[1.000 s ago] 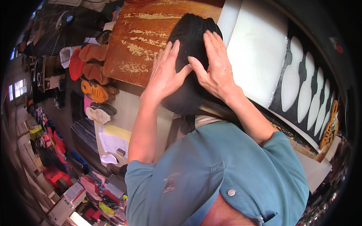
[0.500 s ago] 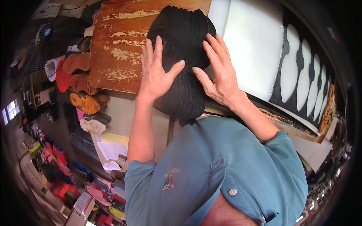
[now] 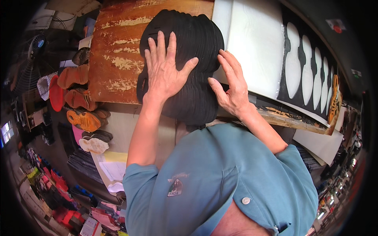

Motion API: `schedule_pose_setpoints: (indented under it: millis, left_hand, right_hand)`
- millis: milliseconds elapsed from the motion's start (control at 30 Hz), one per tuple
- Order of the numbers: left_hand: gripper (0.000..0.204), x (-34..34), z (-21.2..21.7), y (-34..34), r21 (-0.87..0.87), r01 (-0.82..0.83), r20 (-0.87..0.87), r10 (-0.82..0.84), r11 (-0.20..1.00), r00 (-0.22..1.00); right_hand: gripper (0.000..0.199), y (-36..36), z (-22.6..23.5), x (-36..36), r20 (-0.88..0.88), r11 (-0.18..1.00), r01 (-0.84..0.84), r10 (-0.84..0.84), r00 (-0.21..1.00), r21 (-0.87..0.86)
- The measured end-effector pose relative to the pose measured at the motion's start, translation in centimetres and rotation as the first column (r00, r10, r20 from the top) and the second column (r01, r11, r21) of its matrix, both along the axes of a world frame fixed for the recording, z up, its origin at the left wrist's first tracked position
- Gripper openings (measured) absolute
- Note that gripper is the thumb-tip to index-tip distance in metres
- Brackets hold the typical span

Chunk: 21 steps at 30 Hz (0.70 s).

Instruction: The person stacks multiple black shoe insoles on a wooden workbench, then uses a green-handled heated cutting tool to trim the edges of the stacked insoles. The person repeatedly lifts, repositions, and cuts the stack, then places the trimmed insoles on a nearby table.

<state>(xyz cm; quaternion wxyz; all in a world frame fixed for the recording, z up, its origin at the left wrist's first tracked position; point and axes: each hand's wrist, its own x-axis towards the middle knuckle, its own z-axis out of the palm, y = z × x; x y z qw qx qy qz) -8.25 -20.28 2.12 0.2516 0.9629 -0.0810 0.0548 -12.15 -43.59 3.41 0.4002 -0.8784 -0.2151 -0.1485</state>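
Note:
A thick stack of black sole-shaped pieces (image 3: 197, 33) lies fanned out toward the right, its many thin edges showing as ridges. It rests on the worn brown board and reaches past the board's near edge toward my body. My left hand (image 3: 164, 78) lies open over the left part of the stack, fingers spread and thumb pointing right. Beside the stack's right edge is my right hand (image 3: 233, 88), open, its fingertips touching or very near the layered edges. Neither hand's fingers are wrapped around anything.
Left of the stack is the scuffed brown board (image 3: 112, 74). White sheets (image 3: 256, 43) lie at right, beside a black sheet (image 3: 290, 87) with white sole-shaped areas. Several brown soles (image 3: 75, 76), a red sole (image 3: 57, 96) and an orange one (image 3: 80, 120) line the left. A fan (image 3: 37, 45) stands beyond.
The stack has spread wider, more of its top piece showing at left. My left hand has moved onto its surface; my right hand has slid slightly nearer my body.

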Motion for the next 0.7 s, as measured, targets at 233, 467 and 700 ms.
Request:
schedule_pose_setpoints:
  millis: [233,467,700]
  left_hand:
    - [0.105,-0.1,0.5,2.2,0.145,-0.095,-0.069,0.106,0.985,0.992]
    - [0.103,-0.6,1.0,-1.6,0.043,0.107,-0.022,-0.106,0.993,0.994]
    - [0.100,0.4,0.5,0.3,0.167,0.014,-0.021,-0.010,0.986,1.000]
  right_hand:
    - [0.065,-0.5,0.2,-0.1,-0.016,0.997,-0.030,0.031,0.999,0.064]
    - [0.064,-0.8,0.3,0.0,-0.020,0.986,-0.015,0.018,1.000,0.168]
    - [0.061,-1.4,0.4,0.1,-0.031,0.973,-0.054,0.063,0.998,0.226]
